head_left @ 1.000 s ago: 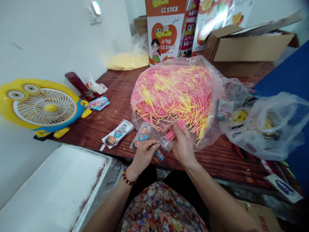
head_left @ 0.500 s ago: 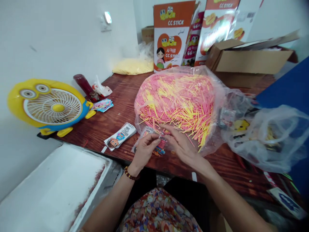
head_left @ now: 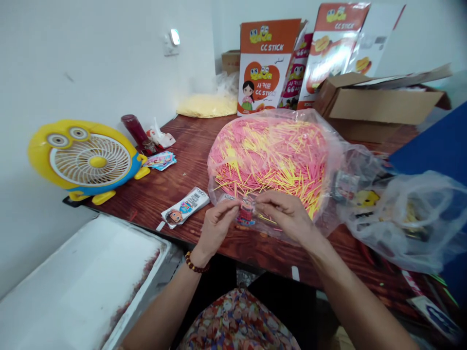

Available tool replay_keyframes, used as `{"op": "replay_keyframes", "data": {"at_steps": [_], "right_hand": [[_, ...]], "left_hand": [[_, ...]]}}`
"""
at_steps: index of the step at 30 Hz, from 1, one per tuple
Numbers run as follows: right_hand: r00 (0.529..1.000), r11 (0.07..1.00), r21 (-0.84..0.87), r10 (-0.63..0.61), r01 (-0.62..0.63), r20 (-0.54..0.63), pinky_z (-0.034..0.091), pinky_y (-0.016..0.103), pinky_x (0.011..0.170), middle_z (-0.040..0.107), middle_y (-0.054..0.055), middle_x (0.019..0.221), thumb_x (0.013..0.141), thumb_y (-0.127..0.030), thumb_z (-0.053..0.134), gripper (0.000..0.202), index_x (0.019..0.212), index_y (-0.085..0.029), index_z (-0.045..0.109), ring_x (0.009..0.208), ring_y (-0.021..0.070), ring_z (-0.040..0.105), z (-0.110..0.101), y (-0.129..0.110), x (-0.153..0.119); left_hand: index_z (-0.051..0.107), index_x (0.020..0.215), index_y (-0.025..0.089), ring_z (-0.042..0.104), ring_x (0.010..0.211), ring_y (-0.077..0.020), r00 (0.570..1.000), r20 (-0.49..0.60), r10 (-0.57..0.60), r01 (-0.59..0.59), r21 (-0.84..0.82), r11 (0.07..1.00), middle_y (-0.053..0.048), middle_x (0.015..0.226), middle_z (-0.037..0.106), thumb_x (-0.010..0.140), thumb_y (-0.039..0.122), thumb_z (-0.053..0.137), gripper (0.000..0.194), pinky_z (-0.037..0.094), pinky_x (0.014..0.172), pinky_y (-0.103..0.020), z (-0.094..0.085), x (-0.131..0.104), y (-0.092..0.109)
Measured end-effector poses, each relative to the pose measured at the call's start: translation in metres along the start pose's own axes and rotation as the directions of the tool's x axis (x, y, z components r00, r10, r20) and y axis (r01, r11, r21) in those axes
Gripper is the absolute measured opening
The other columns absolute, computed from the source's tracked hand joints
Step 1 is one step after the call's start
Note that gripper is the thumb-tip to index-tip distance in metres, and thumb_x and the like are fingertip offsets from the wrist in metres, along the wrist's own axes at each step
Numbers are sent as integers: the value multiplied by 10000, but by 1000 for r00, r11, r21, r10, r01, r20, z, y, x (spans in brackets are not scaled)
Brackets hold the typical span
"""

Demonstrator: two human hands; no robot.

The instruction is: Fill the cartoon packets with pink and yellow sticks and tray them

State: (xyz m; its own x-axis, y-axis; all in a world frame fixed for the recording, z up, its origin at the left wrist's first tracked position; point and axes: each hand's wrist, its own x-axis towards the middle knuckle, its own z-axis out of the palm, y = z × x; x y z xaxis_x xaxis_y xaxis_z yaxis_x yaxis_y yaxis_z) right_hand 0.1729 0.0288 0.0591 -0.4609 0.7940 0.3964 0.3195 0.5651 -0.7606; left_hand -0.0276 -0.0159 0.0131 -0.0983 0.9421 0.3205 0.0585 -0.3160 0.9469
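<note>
Centrally, a small clear packet [head_left: 247, 212] with pink sticks visible inside is held up between both hands, above the near part of the wooden table [head_left: 199, 141]. Its left edge is pinched between thumb and fingers of the left hand [head_left: 217, 223]. The fingertips of the right hand [head_left: 286, 214] are brought to its opposite edge; whether they are pressed together on it cannot be told. Directly beyond the grip, pink and yellow sticks [head_left: 251, 141] are heaped in a large clear bag [head_left: 332, 146]. Left of the grip, a stack of printed packets [head_left: 185, 208] is laid flat; farther left, a yellow fan [head_left: 91, 160] is seen.
</note>
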Motion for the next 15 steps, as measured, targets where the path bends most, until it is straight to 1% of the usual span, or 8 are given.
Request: {"op": "replay_keyframes", "data": {"at_steps": [2,4,5,7,9,11,13,15], "right_hand": [[1000,1000,-9,-26,26,-1,440,253,661,680,2,782,920,-278,618,149,833,-212,719,716,136,609,0,-3,6],[998,999,22,-38,37,42,441,255,675,689,2,792,911,-277,623,147,832,-211,728,725,136,611,2,-4,12],[998,999,40,-24,22,51,441,256,677,692,0,789,901,-279,629,146,822,-210,731,726,137,611,4,-3,16],[998,997,58,50,-52,29,425,248,639,677,-13,725,872,-282,645,147,777,-208,729,680,131,593,11,-1,24],[988,983,92,156,-157,22,401,235,590,643,-30,641,846,-278,646,158,724,-204,715,614,120,567,24,3,31],[964,945,195,249,-262,93,414,228,576,634,-37,612,840,-275,619,176,698,-198,690,578,115,570,43,9,37],[926,873,310,343,-376,156,449,233,573,651,-32,614,835,-278,595,182,688,-193,658,548,118,589,66,20,41],[869,792,357,450,-494,205,462,238,543,660,-26,607,821,-250,575,160,684,-191,631,495,122,587,88,38,43]], "left_hand": [[776,979,209,678,921,-171,997,-21,68,-67,51,996,-49,983,756,907,253,636,164,518,862,-288,0,1,5],[767,969,208,671,908,-168,991,-55,124,-118,109,987,-50,968,746,915,242,620,160,516,853,-290,-1,2,7],[764,961,207,668,896,-167,987,-65,144,-134,136,982,-50,957,742,917,242,616,158,516,846,-292,-3,3,7],[757,943,205,663,870,-166,987,-62,149,-135,187,973,-46,930,734,915,252,613,154,515,821,-288,-10,5,6],[751,926,202,661,844,-164,993,-70,94,-75,231,970,-37,904,733,910,262,609,155,513,794,-279,-21,8,2],[745,919,195,659,808,-165,995,-104,-2,30,278,960,-31,878,736,903,265,599,163,510,759,-274,-35,13,-5],[742,911,185,661,786,-173,990,-116,-82,117,343,932,-34,863,743,891,257,589,171,509,740,-281,-48,18,-17],[739,899,177,672,818,-189,987,-115,-116,154,428,890,-47,888,753,879,232,572,178,512,769,-298,-57,23,-30]]}}
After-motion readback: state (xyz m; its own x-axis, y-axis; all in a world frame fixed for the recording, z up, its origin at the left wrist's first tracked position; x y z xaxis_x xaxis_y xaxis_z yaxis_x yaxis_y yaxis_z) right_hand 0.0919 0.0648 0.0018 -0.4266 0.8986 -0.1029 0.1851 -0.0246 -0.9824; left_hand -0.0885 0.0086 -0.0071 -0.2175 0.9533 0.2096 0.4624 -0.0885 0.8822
